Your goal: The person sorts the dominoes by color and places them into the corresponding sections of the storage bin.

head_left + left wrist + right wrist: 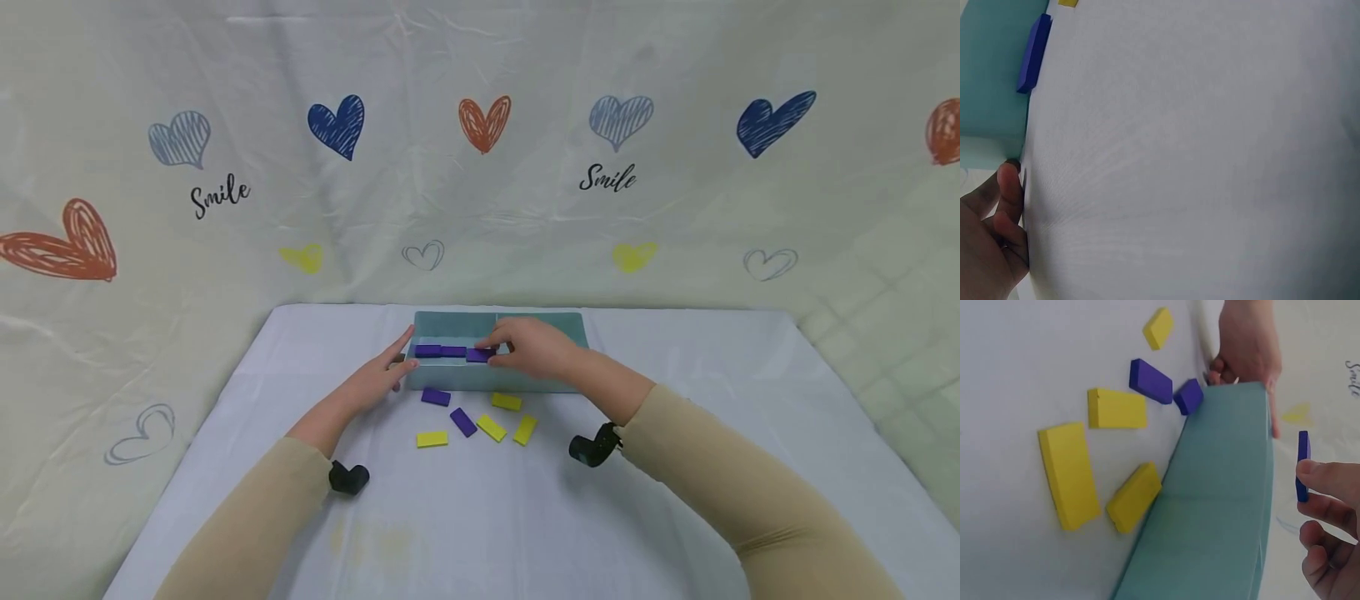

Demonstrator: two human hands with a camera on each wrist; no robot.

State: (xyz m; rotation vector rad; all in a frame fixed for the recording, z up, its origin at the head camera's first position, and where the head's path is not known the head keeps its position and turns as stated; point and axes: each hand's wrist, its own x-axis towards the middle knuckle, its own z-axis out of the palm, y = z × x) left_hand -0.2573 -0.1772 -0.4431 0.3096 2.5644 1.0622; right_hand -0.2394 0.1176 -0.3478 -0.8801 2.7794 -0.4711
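Observation:
A teal box (pixel 457 379) with a divider lies across the back of the table. Between thumb and index finger, my right hand (pixel 536 346) pinches a purple block (pixel 1302 465) above the left compartment. Two purple blocks (pixel 440 352) stand end to end in that compartment, left of the held one. My left hand (pixel 375 379) touches the box's left end, its index finger and thumb stretched along it. Its other fingers, bent in the left wrist view, rest low beside the box. The right compartment is partly hidden by my right hand.
In front of the box, two loose purple blocks (pixel 462 422) and several yellow blocks (pixel 491 428) lie scattered on the white tablecloth (pixel 480 517). Behind the table hangs a pale cloth (pixel 480 208) printed with hearts. Each wrist carries a black camera (pixel 592 446).

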